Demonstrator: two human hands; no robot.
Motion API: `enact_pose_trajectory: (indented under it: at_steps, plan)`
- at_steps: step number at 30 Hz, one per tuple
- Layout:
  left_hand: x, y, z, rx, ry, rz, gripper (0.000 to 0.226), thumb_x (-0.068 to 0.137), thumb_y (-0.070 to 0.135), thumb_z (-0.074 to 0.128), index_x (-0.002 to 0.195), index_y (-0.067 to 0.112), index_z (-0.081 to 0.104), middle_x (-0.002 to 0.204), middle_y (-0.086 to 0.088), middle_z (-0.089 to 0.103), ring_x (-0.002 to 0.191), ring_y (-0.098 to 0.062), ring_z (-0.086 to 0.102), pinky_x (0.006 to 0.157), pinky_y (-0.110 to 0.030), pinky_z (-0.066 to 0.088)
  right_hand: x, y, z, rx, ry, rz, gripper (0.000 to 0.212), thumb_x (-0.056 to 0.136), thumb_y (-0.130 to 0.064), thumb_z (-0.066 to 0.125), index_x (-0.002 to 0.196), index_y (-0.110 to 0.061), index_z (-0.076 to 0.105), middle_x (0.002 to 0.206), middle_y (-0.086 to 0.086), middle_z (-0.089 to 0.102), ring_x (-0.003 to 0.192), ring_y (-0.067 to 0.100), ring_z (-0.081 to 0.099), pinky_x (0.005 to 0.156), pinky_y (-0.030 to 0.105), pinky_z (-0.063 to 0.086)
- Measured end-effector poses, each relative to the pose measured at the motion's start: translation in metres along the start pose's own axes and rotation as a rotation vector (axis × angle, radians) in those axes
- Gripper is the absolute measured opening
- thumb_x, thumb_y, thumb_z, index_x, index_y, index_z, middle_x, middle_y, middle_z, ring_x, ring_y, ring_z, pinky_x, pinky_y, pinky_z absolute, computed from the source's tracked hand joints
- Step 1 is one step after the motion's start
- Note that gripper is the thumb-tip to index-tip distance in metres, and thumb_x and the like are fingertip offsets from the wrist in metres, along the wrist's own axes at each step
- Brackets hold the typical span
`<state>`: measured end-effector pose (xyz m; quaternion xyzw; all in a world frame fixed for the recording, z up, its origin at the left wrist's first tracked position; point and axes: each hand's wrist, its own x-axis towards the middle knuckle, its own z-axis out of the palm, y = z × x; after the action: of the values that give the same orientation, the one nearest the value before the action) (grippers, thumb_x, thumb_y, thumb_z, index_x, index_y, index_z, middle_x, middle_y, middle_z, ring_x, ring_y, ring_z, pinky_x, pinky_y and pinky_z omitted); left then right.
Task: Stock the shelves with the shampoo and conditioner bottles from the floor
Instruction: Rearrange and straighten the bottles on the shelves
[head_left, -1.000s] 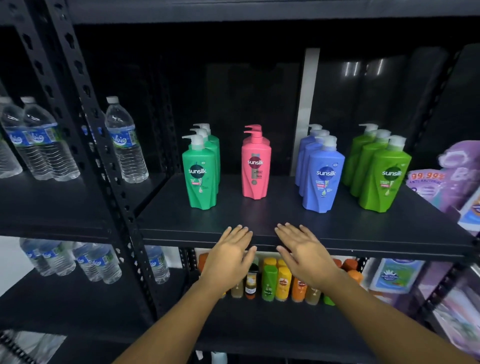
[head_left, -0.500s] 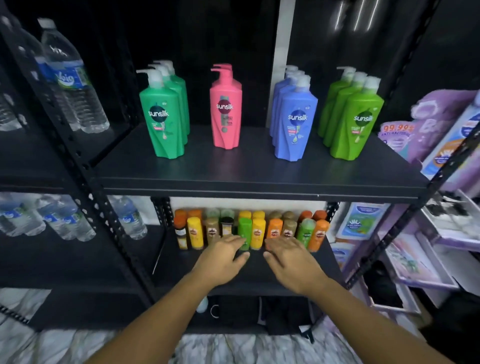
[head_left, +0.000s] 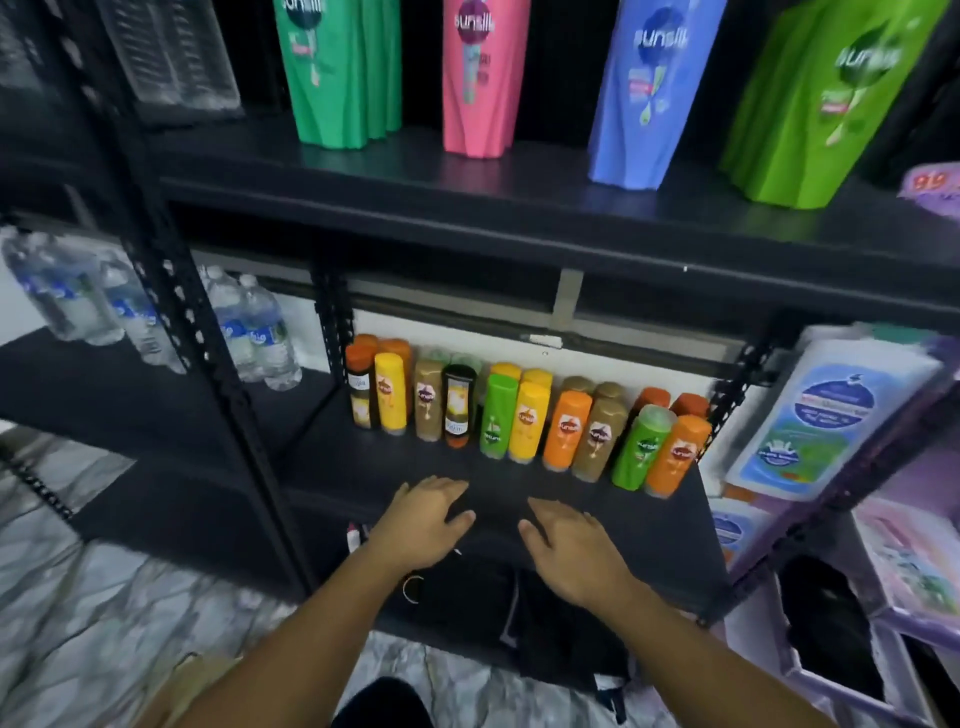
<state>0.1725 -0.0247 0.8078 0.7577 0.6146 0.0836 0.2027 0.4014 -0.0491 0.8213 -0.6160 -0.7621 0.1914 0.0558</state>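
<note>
While the left hand (head_left: 423, 525) and right hand (head_left: 574, 551) hover empty, fingers (head_left: 449, 486) loosely spread, over the lower shelf's (head_left: 363, 467) front, small orange, yellow, brown and green bottles (head_left: 524, 415) stand in rows behind; tall Sunsilk bottles (head_left: 475, 78) line the upper shelf (head_left: 467, 208).

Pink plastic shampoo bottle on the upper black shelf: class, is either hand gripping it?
No: the left hand and right hand are spread, empty, down by the lower black shelf, below the pink plastic shampoo bottle.
</note>
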Motion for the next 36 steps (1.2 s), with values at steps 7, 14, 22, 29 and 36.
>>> enact_pose_trajectory:
  at_steps: [7, 14, 22, 29, 36]
  plan:
    - [-0.034, 0.013, 0.043, -0.029, 0.091, -0.122, 0.058, 0.104, 0.047, 0.050, 0.155, 0.021, 0.042, 0.160, 0.001, 0.042, 0.148, -0.016, 0.035, 0.121, -0.042, 0.023, -0.004, 0.033, 0.023, 0.035, -0.037, -0.109, 0.060, 0.106, -0.049, 0.032, 0.158, -0.020, 0.031, 0.162, 0.000, 0.035, 0.151, 0.019, 0.027, 0.122, 0.045, 0.020]
    - [-0.043, 0.027, 0.045, 0.045, 0.063, -0.175, 0.057, 0.104, 0.049, 0.048, 0.154, 0.022, 0.044, 0.159, 0.002, 0.044, 0.147, -0.017, 0.036, 0.121, -0.045, 0.025, -0.010, 0.058, 0.024, 0.089, -0.074, -0.109, 0.059, 0.106, -0.048, 0.032, 0.159, -0.021, 0.028, 0.164, -0.003, 0.031, 0.153, 0.019, 0.022, 0.123, 0.047, 0.017]
    - [-0.006, 0.026, 0.041, 0.151, -0.034, -0.135, 0.058, 0.104, 0.048, 0.049, 0.155, 0.021, 0.042, 0.161, 0.002, 0.041, 0.150, -0.018, 0.033, 0.122, -0.047, 0.023, 0.011, 0.076, 0.025, 0.172, -0.019, -0.122, 0.059, 0.106, -0.047, 0.034, 0.160, -0.023, 0.025, 0.165, -0.005, 0.028, 0.154, 0.017, 0.018, 0.123, 0.048, 0.017]
    - [0.021, -0.017, 0.046, 0.097, -0.069, -0.099, 0.056, 0.104, 0.046, 0.051, 0.153, 0.020, 0.045, 0.157, 0.002, 0.045, 0.140, -0.020, 0.047, 0.116, -0.042, 0.037, 0.039, 0.059, 0.064, 0.204, -0.049, -0.039, 0.060, 0.106, -0.050, 0.032, 0.160, -0.025, 0.023, 0.165, -0.007, 0.026, 0.154, 0.016, 0.017, 0.124, 0.047, 0.015]
    - [0.048, -0.083, 0.046, -0.019, -0.134, -0.027, 0.057, 0.105, 0.046, 0.051, 0.155, 0.019, 0.044, 0.160, 0.002, 0.041, 0.134, -0.020, 0.054, 0.112, -0.034, 0.042, 0.065, 0.015, 0.096, 0.220, -0.028, 0.078, 0.060, 0.106, -0.049, 0.035, 0.160, -0.024, 0.026, 0.165, -0.006, 0.028, 0.154, 0.016, 0.018, 0.124, 0.045, 0.017]
